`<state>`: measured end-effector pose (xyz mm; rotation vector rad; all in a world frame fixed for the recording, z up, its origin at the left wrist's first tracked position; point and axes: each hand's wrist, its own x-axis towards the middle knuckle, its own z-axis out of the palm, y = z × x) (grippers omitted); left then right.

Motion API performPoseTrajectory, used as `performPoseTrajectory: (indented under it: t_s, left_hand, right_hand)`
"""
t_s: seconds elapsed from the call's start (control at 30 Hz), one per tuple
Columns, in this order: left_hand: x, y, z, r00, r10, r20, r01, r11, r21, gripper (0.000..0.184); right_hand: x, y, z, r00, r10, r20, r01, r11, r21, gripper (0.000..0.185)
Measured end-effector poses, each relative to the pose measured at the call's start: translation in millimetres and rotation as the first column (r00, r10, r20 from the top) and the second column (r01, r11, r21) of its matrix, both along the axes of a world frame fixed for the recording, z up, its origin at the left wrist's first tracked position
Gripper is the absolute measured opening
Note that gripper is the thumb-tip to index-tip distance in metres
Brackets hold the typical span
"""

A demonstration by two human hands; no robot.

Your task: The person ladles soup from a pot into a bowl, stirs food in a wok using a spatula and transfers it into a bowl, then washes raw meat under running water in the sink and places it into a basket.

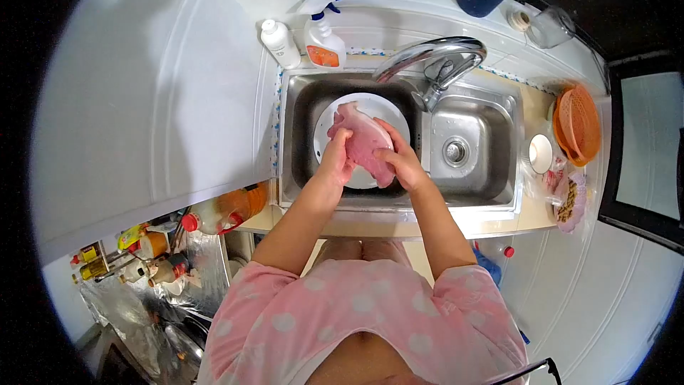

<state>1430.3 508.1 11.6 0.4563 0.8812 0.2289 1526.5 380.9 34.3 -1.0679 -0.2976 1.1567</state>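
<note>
A slab of raw pink meat (365,139) with a pale strip of fat along one edge is held up between my two hands. My left hand (338,157) grips its left side, thumb lying on top. On the right side, my right hand (400,159) is closed around the edge, with the thumb over the face of the meat. Below the meat is a white plate or shallow basin (328,115) in the larger left bowl of the steel sink (299,93). The undersides of the meat and most fingertips are hidden.
A chrome faucet (434,46) arches over the left bowl. The smaller right bowl has a drain (455,150). A spray bottle (324,43) and a white bottle (281,44) stand behind the sink. Orange baskets (578,125) and a white cup (540,153) are at right.
</note>
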Motion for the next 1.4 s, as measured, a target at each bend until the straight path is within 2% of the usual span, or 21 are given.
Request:
performPoseTrajectory:
  t_s: [0.2,0.3,0.4,0.5,0.6,0.8,0.9,1.0,1.1,1.3,1.4]
  left_hand:
    - [6,-9,22,1.000,-0.011,0.023,0.009,0.996,0.086,0.044]
    - [7,-9,24,0.999,-0.040,0.010,0.040,0.999,0.018,0.038]
    - [8,-11,24,0.999,-0.047,0.002,0.047,0.999,-0.001,0.040]
    - [8,-16,29,0.998,-0.033,-0.048,0.036,0.998,0.044,0.042]
    - [4,-15,9,0.999,-0.036,0.027,0.034,0.997,0.073,0.043]
    - [7,-27,24,0.998,0.010,-0.067,0.009,0.961,0.277,0.043]
    - [8,-25,26,0.998,0.017,-0.053,-0.001,0.958,0.286,0.042]
    - [10,-21,20,0.994,0.097,-0.048,-0.081,0.962,0.261,0.035]
    - [6,-9,4,1.000,0.013,0.020,-0.015,0.994,0.108,0.037]
    - [3,-8,1,0.996,0.042,-0.076,-0.040,0.999,0.033,0.034]
    - [1,-9,4,0.998,0.004,-0.055,-0.001,0.999,0.042,0.035]
  right_hand:
    - [2,-8,7,1.000,-0.019,0.014,0.018,0.999,0.043,0.063]
    - [2,-9,12,0.998,-0.033,-0.051,0.035,0.998,0.048,0.060]
    - [0,-8,22,0.994,-0.066,-0.083,0.067,0.998,-0.001,0.056]
    - [0,-7,19,0.995,-0.083,-0.059,0.081,0.996,-0.030,0.055]
    - [3,-7,11,0.999,-0.051,0.008,0.051,0.999,-0.016,0.052]
    - [-1,0,4,0.992,-0.117,0.042,0.119,0.991,-0.054,0.045]
    - [-4,4,6,0.978,-0.109,0.176,0.127,0.987,-0.095,0.039]
    - [1,5,7,0.955,-0.047,0.294,0.083,0.990,-0.111,0.035]
    - [4,7,19,0.999,-0.039,0.033,0.042,0.995,-0.090,0.039]
    - [6,5,21,1.000,-0.009,-0.013,0.008,0.998,-0.063,0.044]
    - [4,5,23,1.000,-0.015,-0.017,0.014,0.999,-0.050,0.045]
